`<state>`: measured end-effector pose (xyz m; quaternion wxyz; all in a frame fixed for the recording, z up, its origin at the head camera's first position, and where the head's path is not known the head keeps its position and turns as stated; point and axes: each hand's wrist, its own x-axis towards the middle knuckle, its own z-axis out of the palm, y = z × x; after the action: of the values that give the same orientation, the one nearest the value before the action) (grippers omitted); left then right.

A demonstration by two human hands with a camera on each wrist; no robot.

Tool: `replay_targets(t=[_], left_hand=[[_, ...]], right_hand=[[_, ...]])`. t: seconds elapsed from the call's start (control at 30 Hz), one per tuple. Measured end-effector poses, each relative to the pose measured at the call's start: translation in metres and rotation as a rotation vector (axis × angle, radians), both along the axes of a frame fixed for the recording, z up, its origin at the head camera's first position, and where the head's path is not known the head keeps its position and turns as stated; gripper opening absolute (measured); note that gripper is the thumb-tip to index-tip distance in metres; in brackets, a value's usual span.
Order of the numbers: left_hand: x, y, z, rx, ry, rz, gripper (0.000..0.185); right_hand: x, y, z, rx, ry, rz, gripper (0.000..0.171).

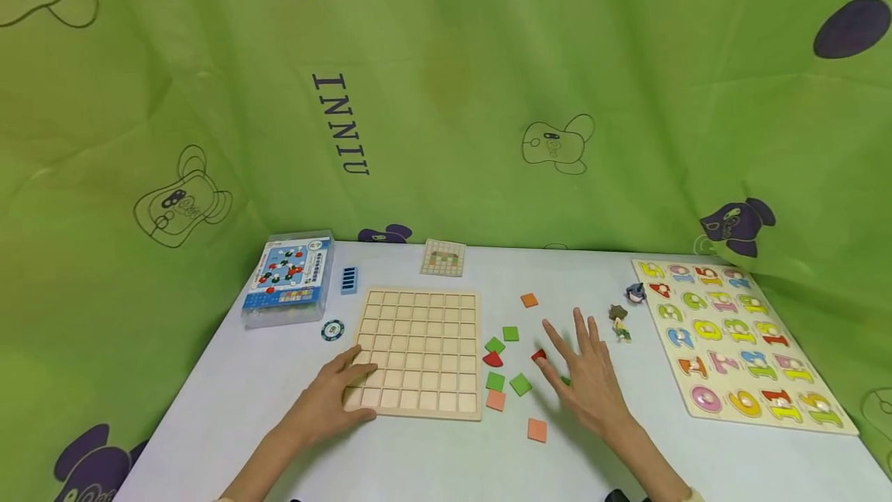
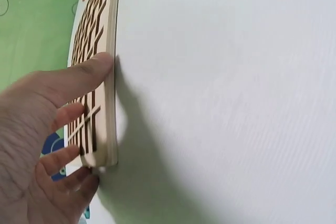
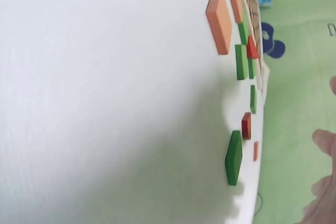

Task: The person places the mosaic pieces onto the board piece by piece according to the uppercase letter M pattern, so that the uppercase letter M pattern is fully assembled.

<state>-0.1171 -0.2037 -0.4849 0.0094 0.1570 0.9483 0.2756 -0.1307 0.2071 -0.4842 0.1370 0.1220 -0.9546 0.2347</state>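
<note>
A wooden grid board (image 1: 418, 351) lies flat on the white table. My left hand (image 1: 351, 390) rests on its near-left corner; in the left wrist view the thumb (image 2: 94, 69) presses the board's edge (image 2: 111, 77) while the fingers lie on the grid. To the right of the board lie several loose tiles: green (image 1: 520, 384), red (image 1: 492, 359) and orange (image 1: 536, 430). My right hand (image 1: 578, 355) is spread flat over them, beside a red tile (image 1: 538, 355) and partly hiding a green tile (image 3: 234, 157). It holds nothing.
A number puzzle board (image 1: 739, 343) fills the right side of the table. Two small figures (image 1: 619, 322) stand left of it. At the back left are a clear box (image 1: 289, 277), a blue piece (image 1: 349, 280), a pattern card (image 1: 443, 257) and a round token (image 1: 333, 329). Green cloth surrounds the table.
</note>
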Motion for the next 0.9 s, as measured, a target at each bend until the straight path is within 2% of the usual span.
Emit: replay_targets(t=[0.13, 0.3, 0.47, 0.6, 0.9], left_hand=[[-0.006, -0.005, 0.001, 0.023, 0.007, -0.07, 0.065], [-0.012, -0.011, 0.002, 0.033, -0.012, -0.108, 0.067], [-0.015, -0.016, 0.001, 0.059, -0.018, -0.143, 0.069], [-0.016, -0.02, 0.0, 0.07, -0.021, -0.156, 0.071], [-0.017, -0.023, -0.002, 0.113, -0.019, -0.141, 0.07]], right_hand=[[0.0, -0.001, 0.003, -0.168, -0.079, 0.02, 0.05], [-0.002, 0.001, 0.005, -0.415, -0.18, 0.029, 0.046], [-0.005, 0.002, 0.008, -0.582, -0.291, -0.028, 0.045], [-0.008, 0.002, 0.008, -0.647, -0.344, -0.072, 0.044], [-0.019, 0.007, -0.007, -0.655, -0.335, 0.005, 0.049]])
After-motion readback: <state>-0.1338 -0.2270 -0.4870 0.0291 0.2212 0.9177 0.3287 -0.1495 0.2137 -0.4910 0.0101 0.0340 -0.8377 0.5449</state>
